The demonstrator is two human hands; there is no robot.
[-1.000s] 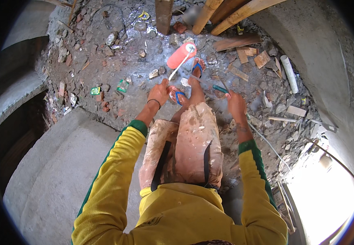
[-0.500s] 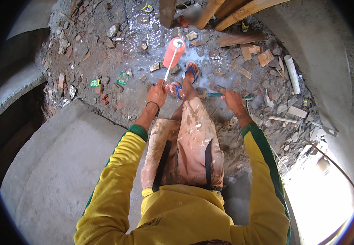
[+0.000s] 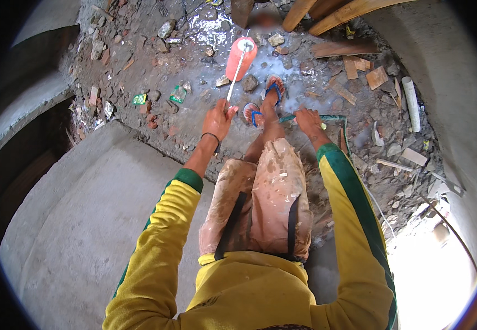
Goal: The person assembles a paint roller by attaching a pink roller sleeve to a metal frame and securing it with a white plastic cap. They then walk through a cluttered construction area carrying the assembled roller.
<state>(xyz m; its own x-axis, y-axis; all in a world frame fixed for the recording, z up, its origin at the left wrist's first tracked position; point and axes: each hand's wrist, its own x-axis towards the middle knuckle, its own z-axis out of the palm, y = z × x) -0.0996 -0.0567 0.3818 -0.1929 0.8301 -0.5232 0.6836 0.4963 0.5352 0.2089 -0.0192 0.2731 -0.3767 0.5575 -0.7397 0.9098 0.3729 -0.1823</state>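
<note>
My left hand [image 3: 217, 122] is closed around the near end of a white, rope-like length [image 3: 236, 78]. That length runs up to the pale round end of a red cylinder [image 3: 240, 65], beyond my feet; whether the cylinder touches the ground I cannot tell. My right hand [image 3: 309, 122] is closed on a green hose [image 3: 333, 117]. A short end of the hose sticks out to its left, near my sandalled feet [image 3: 271, 96], and the rest bends down past my right wrist.
Whitish wet ground [image 3: 274, 69] with stones and litter surrounds my feet. Wooden boards [image 3: 345, 49] and a white pipe [image 3: 411, 104] lie to the right. A grey concrete slab [image 3: 101, 198] is at my left, and a curved concrete wall [image 3: 442, 66] rises at the right.
The view has shifted, so the ground appears farther right and slightly higher. My right hand has moved left with the hose, closer to my feet. My left hand keeps its hold.
</note>
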